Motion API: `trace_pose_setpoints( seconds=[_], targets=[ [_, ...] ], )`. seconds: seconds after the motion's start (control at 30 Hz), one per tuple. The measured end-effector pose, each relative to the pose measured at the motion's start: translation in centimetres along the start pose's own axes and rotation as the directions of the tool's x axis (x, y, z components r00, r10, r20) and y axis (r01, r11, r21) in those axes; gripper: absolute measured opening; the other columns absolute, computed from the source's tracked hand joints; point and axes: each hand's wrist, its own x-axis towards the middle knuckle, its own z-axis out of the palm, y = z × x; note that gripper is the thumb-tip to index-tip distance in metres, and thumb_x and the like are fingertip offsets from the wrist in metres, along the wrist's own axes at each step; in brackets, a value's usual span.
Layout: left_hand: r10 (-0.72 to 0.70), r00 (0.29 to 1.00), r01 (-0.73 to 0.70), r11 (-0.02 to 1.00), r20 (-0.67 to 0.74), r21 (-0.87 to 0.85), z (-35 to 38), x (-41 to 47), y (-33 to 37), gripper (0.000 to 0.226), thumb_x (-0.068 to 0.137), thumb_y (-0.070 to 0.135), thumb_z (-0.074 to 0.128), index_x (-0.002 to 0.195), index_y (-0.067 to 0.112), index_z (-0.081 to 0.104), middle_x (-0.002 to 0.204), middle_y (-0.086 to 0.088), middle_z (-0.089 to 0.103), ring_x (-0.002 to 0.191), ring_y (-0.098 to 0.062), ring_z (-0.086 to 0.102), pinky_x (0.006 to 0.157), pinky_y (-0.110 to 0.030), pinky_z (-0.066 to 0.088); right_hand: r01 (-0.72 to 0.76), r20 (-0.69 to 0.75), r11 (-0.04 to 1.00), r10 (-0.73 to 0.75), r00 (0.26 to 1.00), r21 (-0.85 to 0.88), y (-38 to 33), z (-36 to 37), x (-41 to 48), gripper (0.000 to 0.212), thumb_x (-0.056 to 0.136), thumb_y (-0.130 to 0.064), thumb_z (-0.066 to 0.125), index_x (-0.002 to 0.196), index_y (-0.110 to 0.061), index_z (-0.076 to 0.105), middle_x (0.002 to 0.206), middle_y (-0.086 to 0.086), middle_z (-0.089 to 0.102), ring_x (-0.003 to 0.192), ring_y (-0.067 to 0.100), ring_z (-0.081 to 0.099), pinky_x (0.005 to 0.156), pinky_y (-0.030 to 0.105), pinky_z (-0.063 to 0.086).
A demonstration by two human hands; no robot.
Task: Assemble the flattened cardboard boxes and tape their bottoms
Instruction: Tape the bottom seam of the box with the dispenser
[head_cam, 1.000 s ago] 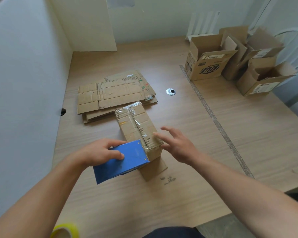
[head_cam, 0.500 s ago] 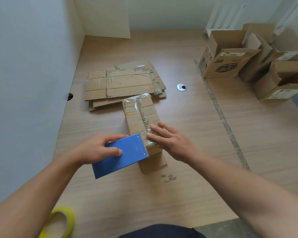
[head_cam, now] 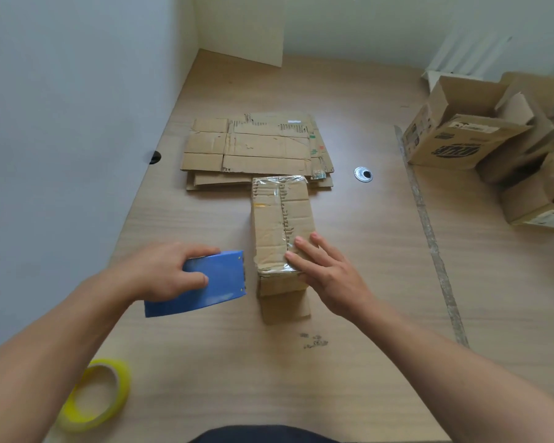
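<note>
A small cardboard box [head_cam: 279, 219] stands bottom-up in the middle of the wooden table [head_cam: 349, 362], with clear tape running along its centre seam and down both ends. My right hand [head_cam: 320, 270] lies flat on the near end of the box, fingers straight, pressing the tape. My left hand [head_cam: 163, 270] grips a blue tape dispenser [head_cam: 215, 282] just left of the box, a small gap between them. A stack of flattened cardboard boxes [head_cam: 256, 148] lies behind the box.
Several assembled open boxes [head_cam: 458, 135] stand at the right edge. A yellow tape roll [head_cam: 93, 394] lies near the table's front left. A metal grommet [head_cam: 363, 173] sits right of the flat stack. White partition walls close off the left and back.
My left hand has pulled the blue dispenser off the box's near end to the left. My right hand came down onto the box and now presses its taped near end.
</note>
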Motion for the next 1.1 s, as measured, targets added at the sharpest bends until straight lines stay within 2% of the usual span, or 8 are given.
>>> trace_pose_setpoints(
  seconds=[0.07, 0.23, 0.3, 0.43, 0.6, 0.8, 0.97, 1.1],
  targets=[
    [0.007, 0.995, 0.005, 0.992, -0.096, 0.125, 0.9, 0.6, 0.8, 0.058, 0.084, 0.048, 0.054, 0.139, 0.058, 0.039, 0.119, 0.014, 0.061, 0.092, -0.013, 0.048, 0.07, -0.029, 0.039, 0.0, -0.003, 1.0, 0.0, 1.0, 0.001, -0.3, -0.1, 0.1, 0.044, 0.089, -0.012, 0.071, 0.132, -0.017, 0.066, 0.144, 0.011, 0.054, 0.135, 0.045, 0.045, 0.099, 0.057, 0.05],
    [0.01, 0.979, 0.027, 0.984, -0.204, 0.176, 2.0, 0.9, 3.0, 0.059, 0.082, 0.048, 0.044, 0.139, 0.058, 0.034, 0.114, 0.013, 0.065, 0.099, -0.02, 0.059, 0.078, -0.034, 0.048, -0.132, 0.022, 0.99, 0.131, 0.991, 0.054, -1.3, 0.3, 0.0, 0.045, 0.093, -0.011, 0.068, 0.136, -0.019, 0.061, 0.15, 0.009, 0.047, 0.144, 0.041, 0.034, 0.116, 0.046, 0.031],
    [0.006, 0.97, 0.045, 0.978, -0.245, 0.201, 2.2, 0.3, 4.1, 0.051, 0.082, 0.046, 0.042, 0.133, 0.052, 0.038, 0.105, 0.01, 0.066, 0.092, -0.022, 0.058, 0.067, -0.032, 0.044, -0.178, 0.029, 0.981, 0.176, 0.984, 0.078, -1.7, 0.6, -0.1, 0.044, 0.095, -0.01, 0.064, 0.138, -0.02, 0.06, 0.152, 0.007, 0.044, 0.146, 0.039, 0.029, 0.117, 0.041, 0.024],
    [-0.048, 0.956, 0.127, 0.956, -0.288, 0.264, 2.1, -0.5, 6.3, 0.031, 0.084, 0.036, 0.044, 0.115, 0.039, 0.047, 0.074, 0.007, 0.047, 0.075, -0.024, 0.047, 0.049, -0.028, 0.021, -0.252, 0.077, 0.963, 0.245, 0.966, 0.092, -2.3, 0.7, -0.1, 0.043, 0.101, -0.014, 0.056, 0.143, -0.023, 0.054, 0.157, 0.001, 0.037, 0.152, 0.031, 0.018, 0.118, 0.034, 0.023],
    [-0.002, 0.943, 0.145, 0.901, -0.331, 0.409, 2.9, 0.7, 7.4, 0.021, 0.091, 0.029, 0.047, 0.112, 0.033, 0.044, 0.066, 0.005, 0.036, 0.071, -0.025, 0.045, 0.049, -0.029, 0.018, -0.317, 0.084, 0.946, 0.311, 0.947, 0.064, -3.6, 0.3, -0.2, 0.042, 0.103, -0.016, 0.053, 0.144, -0.024, 0.053, 0.158, 0.001, 0.036, 0.151, 0.031, 0.017, 0.118, 0.036, 0.026],
    [-0.025, 0.927, 0.12, 0.965, -0.375, 0.233, 7.0, 1.7, 3.3, 0.049, 0.099, 0.049, 0.04, 0.144, 0.047, 0.023, 0.096, 0.004, 0.064, 0.082, -0.026, 0.059, 0.061, -0.03, 0.036, -0.38, 0.045, 0.924, 0.379, 0.924, 0.037, -6.3, 0.5, -1.2, 0.042, 0.098, -0.023, 0.062, 0.139, -0.026, 0.058, 0.152, 0.004, 0.045, 0.141, 0.036, 0.031, 0.11, 0.044, 0.038],
    [-0.146, 0.958, 0.168, 0.983, -0.247, 0.07, 11.4, 1.6, -0.4, 0.063, 0.1, 0.041, 0.039, 0.153, 0.047, 0.004, 0.111, 0.0, 0.059, 0.097, -0.026, 0.061, 0.069, -0.033, 0.038, -0.387, 0.0, 0.917, 0.389, 0.921, -0.101, -7.8, 0.1, -1.7, 0.056, 0.086, -0.046, 0.07, 0.138, -0.031, 0.055, 0.133, 0.0, 0.054, 0.111, 0.033, 0.044, 0.089, 0.047, 0.05],
    [-0.147, 0.963, 0.16, 0.986, -0.224, 0.042, 12.9, 1.3, -1.9, 0.069, 0.101, 0.036, 0.038, 0.153, 0.047, -0.007, 0.099, 0.0, 0.045, 0.082, -0.022, 0.053, 0.068, -0.035, 0.046, -0.374, 0.06, 0.924, 0.379, 0.923, -0.086, -8.4, -0.1, -1.9, 0.057, 0.091, -0.057, 0.057, 0.142, -0.033, 0.049, 0.136, 0.0, 0.05, 0.117, 0.029, 0.039, 0.095, 0.043, 0.043]
  ],
)
